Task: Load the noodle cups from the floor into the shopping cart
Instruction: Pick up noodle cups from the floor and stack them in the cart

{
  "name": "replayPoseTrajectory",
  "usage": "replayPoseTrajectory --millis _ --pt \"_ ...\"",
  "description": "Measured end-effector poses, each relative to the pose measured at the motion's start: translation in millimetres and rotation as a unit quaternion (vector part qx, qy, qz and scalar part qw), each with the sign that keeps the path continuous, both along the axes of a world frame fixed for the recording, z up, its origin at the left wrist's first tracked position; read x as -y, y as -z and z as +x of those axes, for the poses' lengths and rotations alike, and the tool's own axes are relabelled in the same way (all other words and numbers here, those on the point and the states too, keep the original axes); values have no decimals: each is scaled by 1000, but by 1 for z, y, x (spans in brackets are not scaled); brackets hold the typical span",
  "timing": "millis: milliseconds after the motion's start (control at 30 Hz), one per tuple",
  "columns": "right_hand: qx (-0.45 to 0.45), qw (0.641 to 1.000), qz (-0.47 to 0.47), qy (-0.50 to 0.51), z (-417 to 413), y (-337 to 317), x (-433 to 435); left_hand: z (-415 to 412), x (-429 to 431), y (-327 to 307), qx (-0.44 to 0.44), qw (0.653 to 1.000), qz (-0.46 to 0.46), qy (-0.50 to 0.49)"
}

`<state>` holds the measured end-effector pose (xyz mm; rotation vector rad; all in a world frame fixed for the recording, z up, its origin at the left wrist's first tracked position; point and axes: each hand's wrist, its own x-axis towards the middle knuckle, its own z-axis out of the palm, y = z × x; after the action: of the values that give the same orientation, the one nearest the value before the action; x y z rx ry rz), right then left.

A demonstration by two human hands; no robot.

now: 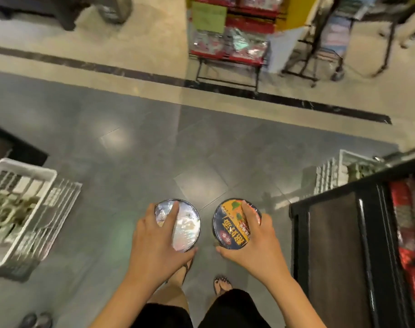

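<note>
Noodle cups (230,223): we see two, both at lower centre of the frame and both lifted clear of the floor (130,150). The silver-lidded cup (186,227) sits in the left hand (154,242), whose fingers curl over the lid while the thumb hooks the near rim. The orange-lidded cup (227,233) is gripped the same way by the right hand (256,240).

We judge the task to be mid-cycle: this pair has been picked up but not yet set down in any cart. We cannot count how many cups are already loaded or remain to be fetched, as no other cup shows on the floor.

The shopping cart itself cannot be identified with confidence. A dark unit (331,245) at the right edge, cut off by the frame, holds blurred red packs (412,245). A wire frame (320,55) stands at upper right. Either might be the cart.

The white basket (22,169) at the left edge holds contents too smeared to name. Glare washes out the silver lid's print.
</note>
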<state>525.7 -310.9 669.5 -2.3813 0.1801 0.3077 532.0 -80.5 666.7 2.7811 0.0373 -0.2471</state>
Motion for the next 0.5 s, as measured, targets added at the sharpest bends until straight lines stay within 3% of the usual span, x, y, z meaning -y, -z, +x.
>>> replayPoseTrajectory --millis 233,400,500 --pt "-31 969 -16 -244 -35 -12 -8 -114 3 -15 3 977 27 -214" --pt "-27 919 -14 -392 -61 -13 -51 -209 -6 -15 0 921 21 -389" --pt "-23 874 -13 -486 -82 -15 -89 -268 -17 -18 4 869 6 -495"
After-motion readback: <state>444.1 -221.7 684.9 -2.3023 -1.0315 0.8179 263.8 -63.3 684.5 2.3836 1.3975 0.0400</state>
